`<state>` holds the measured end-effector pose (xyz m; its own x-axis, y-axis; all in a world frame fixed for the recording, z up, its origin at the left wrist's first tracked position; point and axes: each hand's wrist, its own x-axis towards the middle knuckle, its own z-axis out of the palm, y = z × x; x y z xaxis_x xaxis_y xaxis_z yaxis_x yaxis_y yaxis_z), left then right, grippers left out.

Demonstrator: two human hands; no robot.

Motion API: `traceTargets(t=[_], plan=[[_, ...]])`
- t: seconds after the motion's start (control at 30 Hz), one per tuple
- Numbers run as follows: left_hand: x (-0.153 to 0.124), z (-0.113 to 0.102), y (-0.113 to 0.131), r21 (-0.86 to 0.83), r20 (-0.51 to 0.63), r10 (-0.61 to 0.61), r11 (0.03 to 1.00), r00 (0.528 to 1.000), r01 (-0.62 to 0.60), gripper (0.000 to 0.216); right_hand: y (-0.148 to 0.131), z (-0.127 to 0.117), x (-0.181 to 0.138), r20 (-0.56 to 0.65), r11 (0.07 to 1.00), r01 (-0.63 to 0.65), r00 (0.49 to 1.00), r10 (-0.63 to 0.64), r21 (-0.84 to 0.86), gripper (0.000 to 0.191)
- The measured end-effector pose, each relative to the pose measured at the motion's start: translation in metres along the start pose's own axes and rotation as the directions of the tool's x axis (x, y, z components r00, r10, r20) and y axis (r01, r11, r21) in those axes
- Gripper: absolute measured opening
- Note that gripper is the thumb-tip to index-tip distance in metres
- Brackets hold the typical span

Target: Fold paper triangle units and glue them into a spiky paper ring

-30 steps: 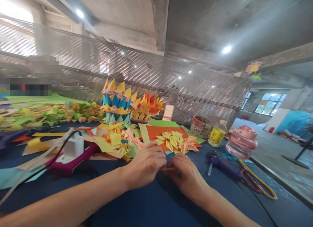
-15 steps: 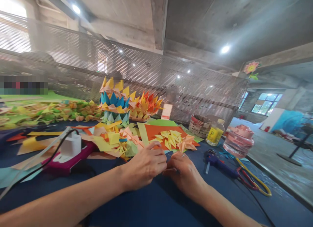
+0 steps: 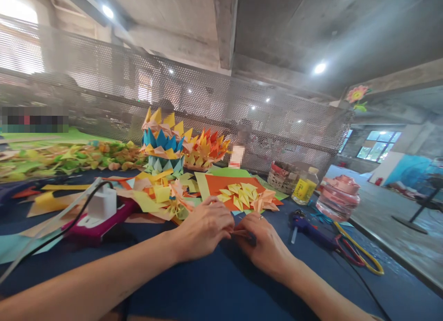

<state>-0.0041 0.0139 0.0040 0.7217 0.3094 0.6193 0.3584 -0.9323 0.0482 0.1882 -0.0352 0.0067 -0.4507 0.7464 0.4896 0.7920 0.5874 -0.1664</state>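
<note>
One small pinkish paper piece [image 3: 242, 233], in the head view, is pinched now by closed fingers of the left hand [image 3: 207, 228] and the right hand [image 3: 266, 243], just over the blue tabletop [image 3: 204, 291]! Edges are best kept aligned, any crease pressed evenly.

1 bright lamp [image 3: 320, 68] flared each side of the central beam [image 3: 224, 28], and a window [image 3: 18, 16] left of it glared white.

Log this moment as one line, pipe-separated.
left hand: at pinkish paper piece | right hand: holding it | beyond: yellow folded papers on orange sheet
</note>
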Motion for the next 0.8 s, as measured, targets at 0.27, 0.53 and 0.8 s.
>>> traceTargets(t=[0.27, 0.53, 0.8], plan=[[0.004, -0.03, -0.019, 0.111, -0.032, -0.148, 0.982, 0.988, 0.151, 0.05, 0.014, 0.001, 0.002, -0.05, 0.982, -0.187, 0.981, 0.188, 0.027, 0.009], [-0.006, -0.047, -0.045, 0.349, 0.04, -0.448, 0.844, 0.893, 0.407, 0.066, 0.018, -0.004, 0.004, -0.045, 0.96, -0.278, 0.959, 0.279, 0.038, 0.011], [-0.01, -0.037, -0.056, 0.429, 0.187, -0.512, 0.81, 0.838, 0.399, 0.04, 0.018, -0.006, 0.005, -0.017, 0.964, -0.256, 0.966, 0.257, 0.069, 0.01]])
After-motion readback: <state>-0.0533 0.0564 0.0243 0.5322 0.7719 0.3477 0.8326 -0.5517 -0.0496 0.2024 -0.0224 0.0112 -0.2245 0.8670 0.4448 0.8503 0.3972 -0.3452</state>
